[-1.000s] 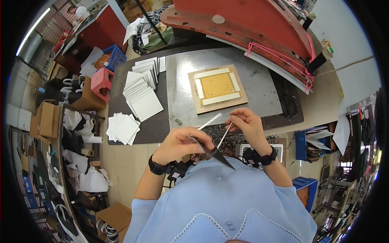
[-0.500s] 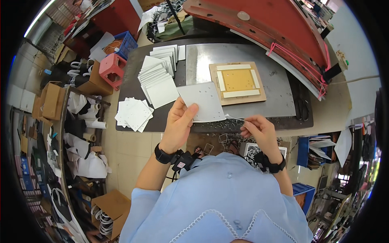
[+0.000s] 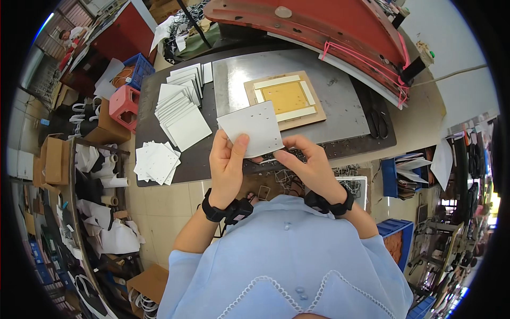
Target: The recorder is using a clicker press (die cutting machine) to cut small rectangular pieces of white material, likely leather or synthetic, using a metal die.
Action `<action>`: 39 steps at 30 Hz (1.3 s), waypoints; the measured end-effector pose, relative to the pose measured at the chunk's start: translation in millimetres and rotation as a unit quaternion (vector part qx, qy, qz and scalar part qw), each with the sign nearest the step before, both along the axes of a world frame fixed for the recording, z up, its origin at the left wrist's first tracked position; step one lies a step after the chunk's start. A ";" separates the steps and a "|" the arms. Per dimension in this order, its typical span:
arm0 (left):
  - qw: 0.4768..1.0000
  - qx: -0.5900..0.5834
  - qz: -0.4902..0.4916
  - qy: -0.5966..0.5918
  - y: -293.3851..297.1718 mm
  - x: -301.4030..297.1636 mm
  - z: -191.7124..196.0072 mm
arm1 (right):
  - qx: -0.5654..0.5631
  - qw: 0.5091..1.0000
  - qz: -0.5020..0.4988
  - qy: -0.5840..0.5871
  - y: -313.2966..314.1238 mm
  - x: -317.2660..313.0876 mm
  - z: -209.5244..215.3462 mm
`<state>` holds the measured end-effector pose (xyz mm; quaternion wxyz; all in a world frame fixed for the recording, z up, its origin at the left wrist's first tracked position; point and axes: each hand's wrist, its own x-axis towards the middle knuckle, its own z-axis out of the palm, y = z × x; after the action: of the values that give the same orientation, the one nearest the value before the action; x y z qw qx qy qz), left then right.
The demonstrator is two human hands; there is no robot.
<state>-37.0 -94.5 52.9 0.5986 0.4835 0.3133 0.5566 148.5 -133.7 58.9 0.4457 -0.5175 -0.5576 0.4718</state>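
Overhead, the left hand [image 3: 227, 162] is pinching a white punched sheet [image 3: 251, 128] above the tabletop [image 3: 340, 101]; the right hand [image 3: 308, 165], fingers curled, is touching its near edge.

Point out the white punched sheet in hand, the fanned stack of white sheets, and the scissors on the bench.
white punched sheet [image 3: 254, 127], head view, its bare centre.
fanned stack of white sheets [image 3: 180, 109], head view, middle sheets.
scissors [image 3: 380, 123], head view, handles.

On the dark counter [image 3: 202, 159], a fanned stack of white square sheets [image 3: 180, 109] lies left of the brown cardboard frame jig [image 3: 286, 99]; black scissors [image 3: 378, 123] lie right.
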 end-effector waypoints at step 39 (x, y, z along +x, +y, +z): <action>0.955 -0.199 -0.221 0.004 6.1 2.7 3.2 | 0.425 0.836 -0.085 -0.337 1.8 59.7 0.2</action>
<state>-34.3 -88.4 56.1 0.7894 0.4143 0.3050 0.3349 208.2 -131.9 59.1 0.4445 -0.4496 -0.7728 -0.0548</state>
